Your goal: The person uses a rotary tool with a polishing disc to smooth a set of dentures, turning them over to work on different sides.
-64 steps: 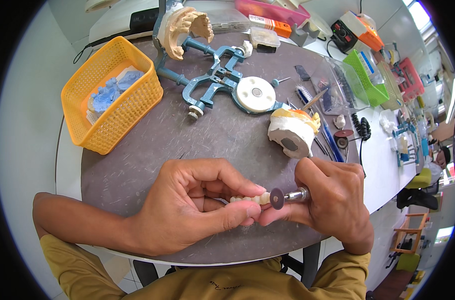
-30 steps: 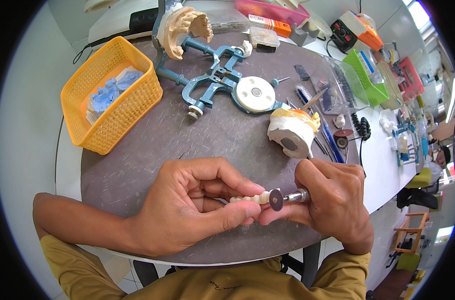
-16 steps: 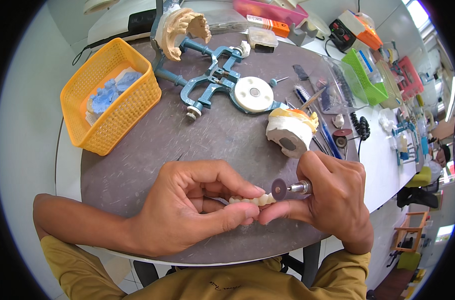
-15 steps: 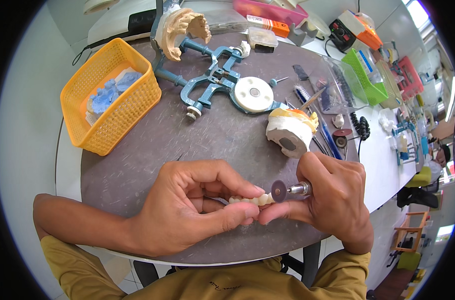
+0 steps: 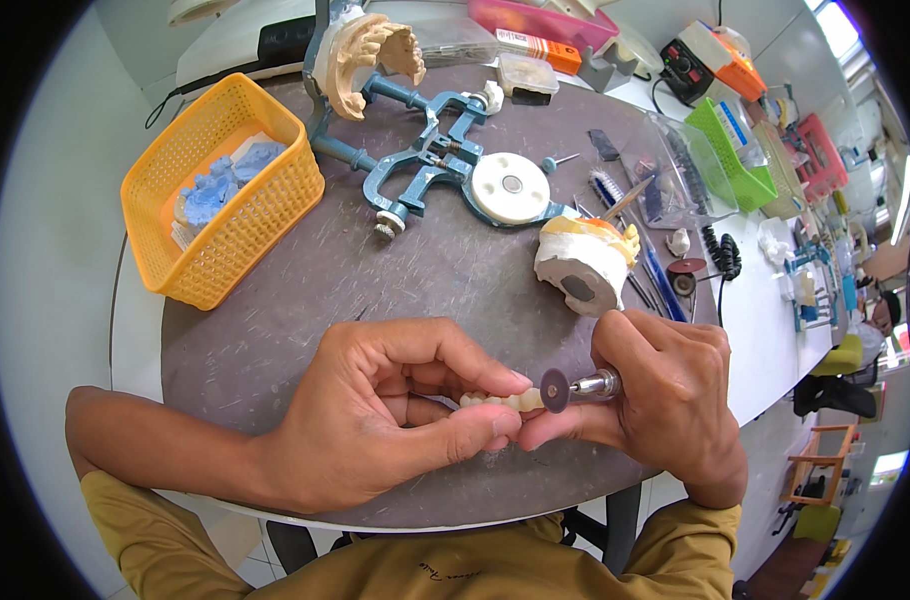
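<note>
Between the thumb and fingers of my left hand (image 5: 375, 415) is a short row of cream-white false teeth, a dental bridge (image 5: 515, 400). Part of it is hidden by the fingertips. My right hand (image 5: 665, 395) is closed around the metal tip of a rotary handpiece (image 5: 597, 385). A dark purple-brown cutting disc (image 5: 555, 390) on its shank stands at the right end of the bridge; whether it touches is hard to see. The right thumb reaches to the left thumb's tip. Just beyond the right hand a plaster dental model (image 5: 580, 268) rests on its side.
A blue articulator (image 5: 430, 165) bearing a beige plaster jaw (image 5: 367, 62) lies at the back. To the left stands a yellow basket (image 5: 225, 235) holding a blue-topped model (image 5: 220, 185). Hand tools (image 5: 665, 285), loose discs (image 5: 685, 270) and a clear box (image 5: 675, 175) lie right of the plaster model.
The handpiece and disc have shifted very slightly, the disc now appearing a little lower and more face-on. Both hands keep their grip; the view has moved a touch.
</note>
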The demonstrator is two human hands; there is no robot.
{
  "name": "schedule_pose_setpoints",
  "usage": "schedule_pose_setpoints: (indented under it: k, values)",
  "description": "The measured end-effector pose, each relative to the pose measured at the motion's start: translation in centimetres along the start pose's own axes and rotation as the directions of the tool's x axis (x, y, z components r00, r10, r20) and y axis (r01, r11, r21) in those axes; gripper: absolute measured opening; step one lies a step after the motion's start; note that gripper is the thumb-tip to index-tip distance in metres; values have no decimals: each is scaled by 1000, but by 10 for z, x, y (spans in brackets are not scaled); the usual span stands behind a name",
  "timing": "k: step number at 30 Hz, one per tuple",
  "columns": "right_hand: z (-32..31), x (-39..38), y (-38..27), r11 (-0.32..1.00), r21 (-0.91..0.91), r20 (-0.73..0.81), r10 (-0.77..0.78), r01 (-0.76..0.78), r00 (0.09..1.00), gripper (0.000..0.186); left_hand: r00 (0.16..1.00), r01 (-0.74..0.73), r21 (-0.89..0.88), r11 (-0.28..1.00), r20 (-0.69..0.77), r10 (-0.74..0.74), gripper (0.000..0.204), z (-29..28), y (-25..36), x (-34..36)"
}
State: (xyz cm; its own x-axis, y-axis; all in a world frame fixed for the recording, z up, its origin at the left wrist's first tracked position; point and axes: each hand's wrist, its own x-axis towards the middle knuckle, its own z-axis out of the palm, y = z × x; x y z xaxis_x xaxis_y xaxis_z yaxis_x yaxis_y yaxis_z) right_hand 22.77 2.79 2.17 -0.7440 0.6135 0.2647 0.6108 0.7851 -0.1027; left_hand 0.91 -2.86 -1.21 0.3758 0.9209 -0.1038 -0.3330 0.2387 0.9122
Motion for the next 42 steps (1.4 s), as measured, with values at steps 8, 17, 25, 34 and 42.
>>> schedule_pose_setpoints:
  k: [8, 17, 25, 34, 42]
  values:
    - [1, 0, 1, 1000, 5, 4, 1, -1, 1000, 63, 999, 35, 0, 999, -34, -34, 16, 3, 5, 1]
    - [1, -1, 1, 1000, -2, -4, -6, 6, 1000, 63, 999, 24, -16, 1000, -41, -25, 16, 4, 5, 1]
    - [0, 0, 0, 1000, 2, -20, -10, 11, 1000, 62, 999, 25, -15, 1000, -30, -25, 15, 2, 4, 1]
    - [0, 0, 0, 1000, 9, 8, -8, 8, 1000, 61, 999, 23, -20, 1000, -36, -23, 16, 3, 4, 1]
    - [0, 0, 0, 1000, -12, 15, -7, 8, 1000, 62, 999, 36, -5, 999, -33, -36, 16, 2, 3, 1]
